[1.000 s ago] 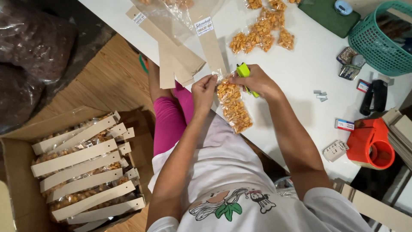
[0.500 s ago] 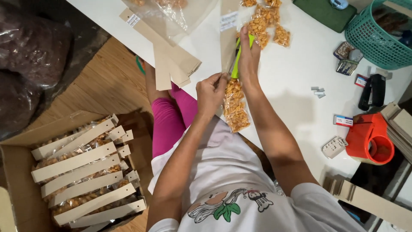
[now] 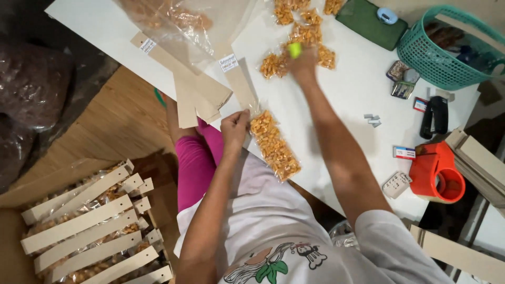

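Note:
My left hand (image 3: 235, 125) pinches the near top end of a long clear packet of orange snacks (image 3: 275, 146), which lies at the white table's (image 3: 347, 100) front edge beside a beige card strip (image 3: 239, 84). My right hand (image 3: 303, 64) is stretched far across the table, closed around a small yellow-green tool (image 3: 294, 50). It hovers over a heap of small snack packets (image 3: 302, 34). The tool is blurred, so I cannot tell its kind.
Beige card strips (image 3: 194, 92) and a big clear snack bag (image 3: 179, 21) lie at the table's left. A teal basket (image 3: 447, 47), green pouch (image 3: 368, 21), black stapler (image 3: 434, 115) and orange tape dispenser (image 3: 436, 176) sit on the right. A carton of filled packets (image 3: 89, 231) stands lower left.
My right hand, with the yellow-green tool, has left the long packet and reached away to the heap of small packets. My left hand has stayed on the packet's end.

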